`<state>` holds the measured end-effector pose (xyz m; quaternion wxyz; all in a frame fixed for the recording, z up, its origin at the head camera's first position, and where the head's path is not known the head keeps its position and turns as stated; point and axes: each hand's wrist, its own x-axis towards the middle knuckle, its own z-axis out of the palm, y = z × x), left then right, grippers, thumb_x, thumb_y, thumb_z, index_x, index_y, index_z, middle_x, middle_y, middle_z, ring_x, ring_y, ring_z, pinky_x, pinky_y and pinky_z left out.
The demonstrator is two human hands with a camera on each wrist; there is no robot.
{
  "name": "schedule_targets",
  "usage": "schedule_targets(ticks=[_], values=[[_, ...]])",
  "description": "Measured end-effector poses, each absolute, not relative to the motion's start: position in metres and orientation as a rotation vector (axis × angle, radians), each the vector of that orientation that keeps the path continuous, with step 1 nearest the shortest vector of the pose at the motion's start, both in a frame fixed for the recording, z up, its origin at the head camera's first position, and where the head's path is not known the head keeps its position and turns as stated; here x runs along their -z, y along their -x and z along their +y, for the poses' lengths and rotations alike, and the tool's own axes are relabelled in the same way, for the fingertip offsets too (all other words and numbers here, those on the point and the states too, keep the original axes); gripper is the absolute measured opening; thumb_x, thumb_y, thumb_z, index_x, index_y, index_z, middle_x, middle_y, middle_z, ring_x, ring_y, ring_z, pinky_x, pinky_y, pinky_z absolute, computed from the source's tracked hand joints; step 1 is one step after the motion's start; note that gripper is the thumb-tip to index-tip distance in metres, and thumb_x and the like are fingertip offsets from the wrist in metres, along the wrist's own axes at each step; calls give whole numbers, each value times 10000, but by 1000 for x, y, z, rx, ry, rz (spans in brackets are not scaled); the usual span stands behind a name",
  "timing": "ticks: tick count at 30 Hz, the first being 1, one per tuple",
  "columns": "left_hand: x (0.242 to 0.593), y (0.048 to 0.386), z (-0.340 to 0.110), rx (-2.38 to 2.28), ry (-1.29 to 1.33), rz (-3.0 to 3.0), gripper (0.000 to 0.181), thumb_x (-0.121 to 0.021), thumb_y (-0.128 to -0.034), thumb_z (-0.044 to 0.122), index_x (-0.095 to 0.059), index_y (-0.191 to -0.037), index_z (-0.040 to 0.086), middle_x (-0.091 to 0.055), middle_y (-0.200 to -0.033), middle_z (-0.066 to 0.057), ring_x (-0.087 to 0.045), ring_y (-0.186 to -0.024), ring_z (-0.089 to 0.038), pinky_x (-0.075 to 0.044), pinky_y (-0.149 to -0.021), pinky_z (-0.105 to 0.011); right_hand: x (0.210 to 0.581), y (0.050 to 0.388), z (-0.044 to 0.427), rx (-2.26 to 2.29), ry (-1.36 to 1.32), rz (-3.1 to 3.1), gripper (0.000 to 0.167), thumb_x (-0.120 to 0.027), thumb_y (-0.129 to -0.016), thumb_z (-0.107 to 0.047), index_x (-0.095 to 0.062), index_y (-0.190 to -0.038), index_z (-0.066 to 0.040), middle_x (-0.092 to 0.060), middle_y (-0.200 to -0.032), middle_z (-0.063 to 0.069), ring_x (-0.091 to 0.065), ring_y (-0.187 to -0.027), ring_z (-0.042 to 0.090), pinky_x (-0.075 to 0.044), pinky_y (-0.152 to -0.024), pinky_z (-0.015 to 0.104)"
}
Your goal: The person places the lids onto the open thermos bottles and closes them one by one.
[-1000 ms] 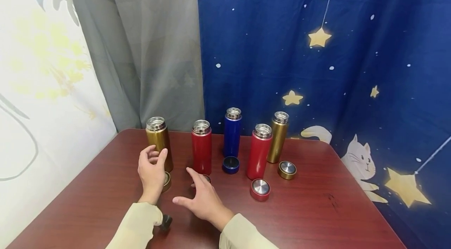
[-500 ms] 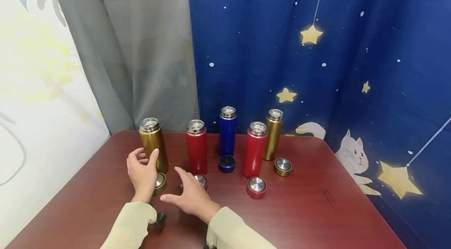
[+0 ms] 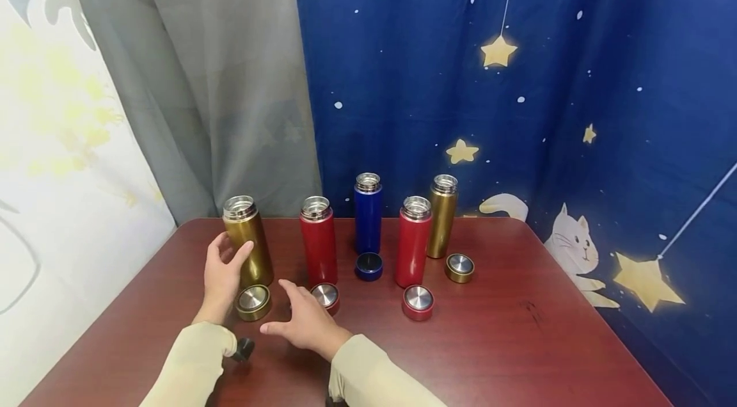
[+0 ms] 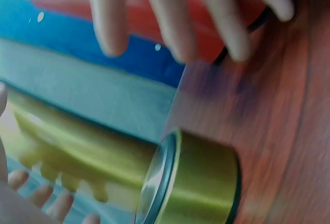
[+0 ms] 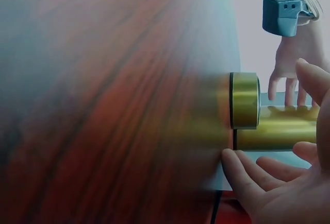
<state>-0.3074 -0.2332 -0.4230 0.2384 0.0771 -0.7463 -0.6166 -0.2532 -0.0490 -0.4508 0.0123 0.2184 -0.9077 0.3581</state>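
Note:
In the head view, my left hand [image 3: 221, 279] is beside the left gold bottle [image 3: 253, 247], thumb in front and fingers at its left side. The wrist views show this hand's fingers spread and apart from the bottle [image 4: 77, 141], which mirrors them. The bottle is upright and uncapped. Before it lies its gold lid [image 3: 253, 303], steel face up. My right hand [image 3: 308, 320] hovers just right of that lid, thumb and fingers apart, holding nothing. Behind its fingers sits a red lid [image 3: 326, 297], partly hidden, in front of an uncapped red bottle [image 3: 319, 250].
Farther right stand an uncapped blue bottle [image 3: 368, 218], a second red bottle [image 3: 413, 247] and a second gold bottle [image 3: 443, 221]. A blue lid [image 3: 369, 266], a red lid [image 3: 418, 302] and a gold lid [image 3: 460, 267] lie before them. Curtains hang behind the table [image 3: 507, 343].
The head view has swung slightly right, shifting everything left. My left hand has drawn closer to the gold bottle, uncovering the gold lid. My right hand stays spread near the lids.

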Motion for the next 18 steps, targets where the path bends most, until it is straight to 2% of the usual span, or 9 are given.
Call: schedule_targets(ticks=[6, 10, 18], values=[[423, 316, -245, 1776, -64, -2131, 873, -705, -903, 305, -161, -1555, 104, -264, -1549, -174, -274, -1398, -346, -246, -1119, -501, 451, 254, -53, -1101, -720, -2860, 817, -778, -772, -509, -416, -1458, -253, -525, -1366, -24, -508, -1224, 120, -465, -965, 350], [426, 318, -249, 1692, -27, -2212, 898, -724, -889, 290, -156, -1550, 74, -293, -1528, -220, -294, -1387, -377, -248, -1114, -522, 453, 256, -56, -1064, -735, -2870, 811, -781, -770, -507, -424, -1452, -250, -524, -1361, -34, -501, -1228, 104, -459, -970, 338], [429, 321, -251, 1652, -24, -2257, 907, -743, -875, 295, -178, -1541, 47, -335, -1503, -236, -339, -1363, -377, -287, -1092, -527, 458, 262, -64, -879, -805, -2878, 800, -763, -775, -532, -432, -1454, -269, -513, -1357, -53, -481, -1226, 112, -442, -972, 314]])
